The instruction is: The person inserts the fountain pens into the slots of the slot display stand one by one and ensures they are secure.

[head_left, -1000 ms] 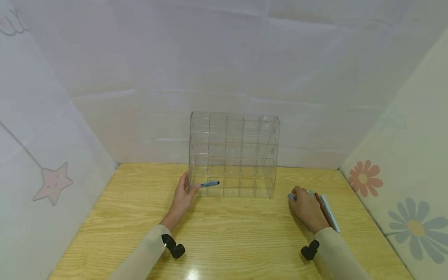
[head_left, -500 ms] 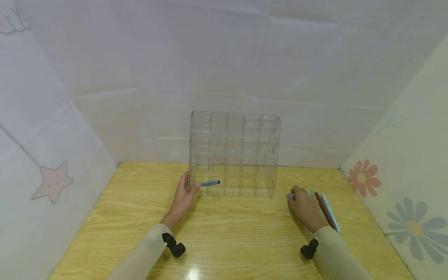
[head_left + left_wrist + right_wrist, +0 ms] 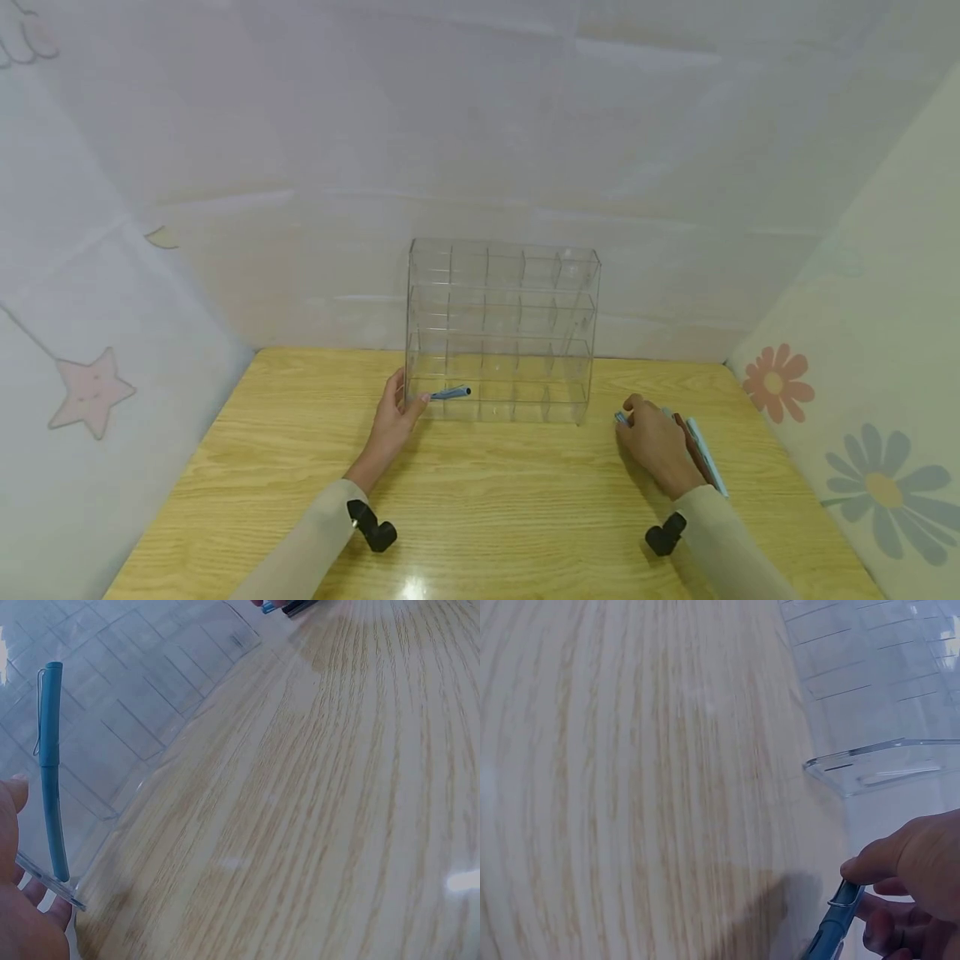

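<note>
The left hand [image 3: 390, 421] grips the clear rack [image 3: 501, 336] by its left side. Inside, at bottom left, a teal pen [image 3: 49, 765] leans rightward, its capped end up. Out on the surface [image 3: 510, 500], the right hand [image 3: 656, 442] pinches a blue pen [image 3: 832, 922] whose cap points left and away from the person, beside a brown pen [image 3: 693, 450] slanting similarly.

Home or lab, can't tell tbh. Looks pretty booth-like though: wooden table [image 3: 510, 500] walled on three sides by pale sheets [image 3: 480, 133] printed with a star [image 3: 92, 392] and flowers [image 3: 885, 490].
</note>
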Demonstrator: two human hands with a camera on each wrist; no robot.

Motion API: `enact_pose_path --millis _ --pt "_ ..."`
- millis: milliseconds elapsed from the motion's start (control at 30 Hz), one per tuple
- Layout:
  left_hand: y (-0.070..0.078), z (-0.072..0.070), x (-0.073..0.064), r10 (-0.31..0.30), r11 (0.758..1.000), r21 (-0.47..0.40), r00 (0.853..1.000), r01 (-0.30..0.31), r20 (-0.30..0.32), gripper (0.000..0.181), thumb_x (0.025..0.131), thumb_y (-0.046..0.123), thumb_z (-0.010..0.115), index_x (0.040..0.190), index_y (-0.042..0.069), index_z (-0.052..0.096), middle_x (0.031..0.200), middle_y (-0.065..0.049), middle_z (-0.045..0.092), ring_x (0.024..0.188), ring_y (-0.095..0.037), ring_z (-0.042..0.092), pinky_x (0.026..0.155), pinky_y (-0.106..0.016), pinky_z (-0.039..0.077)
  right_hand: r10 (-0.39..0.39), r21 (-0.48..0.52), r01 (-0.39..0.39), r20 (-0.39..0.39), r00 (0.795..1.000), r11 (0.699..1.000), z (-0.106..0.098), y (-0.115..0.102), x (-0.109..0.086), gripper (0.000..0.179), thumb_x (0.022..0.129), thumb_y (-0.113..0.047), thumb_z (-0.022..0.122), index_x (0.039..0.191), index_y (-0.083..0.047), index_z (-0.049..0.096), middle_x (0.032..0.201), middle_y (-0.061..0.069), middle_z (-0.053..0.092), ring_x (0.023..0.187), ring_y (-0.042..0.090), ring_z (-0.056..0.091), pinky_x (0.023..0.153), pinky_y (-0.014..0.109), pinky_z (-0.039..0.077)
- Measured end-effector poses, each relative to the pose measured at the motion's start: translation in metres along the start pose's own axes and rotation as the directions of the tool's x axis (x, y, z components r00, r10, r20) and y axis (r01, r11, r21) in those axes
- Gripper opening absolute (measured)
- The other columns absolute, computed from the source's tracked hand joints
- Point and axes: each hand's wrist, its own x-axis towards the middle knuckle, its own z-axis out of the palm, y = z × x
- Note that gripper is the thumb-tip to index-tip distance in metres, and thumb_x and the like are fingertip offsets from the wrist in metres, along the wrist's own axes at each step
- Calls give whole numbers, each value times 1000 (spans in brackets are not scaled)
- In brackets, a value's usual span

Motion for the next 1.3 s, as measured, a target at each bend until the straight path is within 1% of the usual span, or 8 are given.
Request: enact_pose_path --millis 133,300,533,633,867,967,1133,1300 --pt "1 1 -1 8 1000 -1 1000 -8 -5 75 112 22 58 171 10 13 177 -23 17 164 -49 18 132 -65 26 2 0 -2 -21 1000 1000 -4 -2 -2 36 106 -20 64 133 4 60 110 22 76 78 23 69 62 37 57" --pt "0 0 0 -5 1000 -8 1000 5 1 76 112 24 58 172 12 12 177 -21 16 165 -47 17 133 -63 25 -25 1 25 -42 999 1000 -10 -6 -6 36 104 -17 66 132 5 60 107 22 76 66 16 64 54 30 50" --pt "-2 -1 0 -8 1000 3 1000 8 12 78 112 28 58 172 13 11 178 -22 13 165 -47 16 133 -64 25 -31 15 32 -23 999 999 -21 -16 -7 39 103 -16 66 134 7 60 108 23 76 53 12 56 45 27 45" --pt "-3 -1 0 -6 1000 6 1000 6 9 77 112 28 58 172 12 12 178 -22 14 165 -47 17 132 -65 25 -37 9 37 -11 999 999 -23 -17 -6 38 103 -16 65 134 6 60 108 23 76 53 12 55 44 27 43" --pt "-3 0 2 9 1000 4 1000 -9 -4 73 112 18 56 171 10 14 176 -24 16 163 -50 19 130 -67 27 -43 5 43 0 999 999 -30 -22 -7 35 103 -17 64 131 4 64 110 20 72 60 14 55 49 28 45" --pt "-2 -1 2 2 1000 6 1000 -2 4 73 113 19 56 171 11 13 177 -23 15 164 -48 19 131 -66 27 -57 5 56 3 998 998 -36 -27 -10 34 102 -15 63 129 5 65 110 20 71 62 14 55 49 28 45" --pt "-1 -1 1 10 1000 -8 1000 -10 9 75 112 24 58 171 10 14 177 -24 17 164 -49 18 132 -66 24 -65 -3 65 3 998 998 -46 -34 -14 32 101 -14 63 127 3 66 109 18 72 65 15 56 51 28 45" --pt "-1 -1 0 6 1000 -2 1000 -6 5 75 112 21 58 171 8 13 176 -25 16 164 -50 18 132 -66 24 -58 7 58 1 998 998 -54 -41 -17 31 101 -15 64 127 2 66 110 19 72 60 14 55 48 27 44"
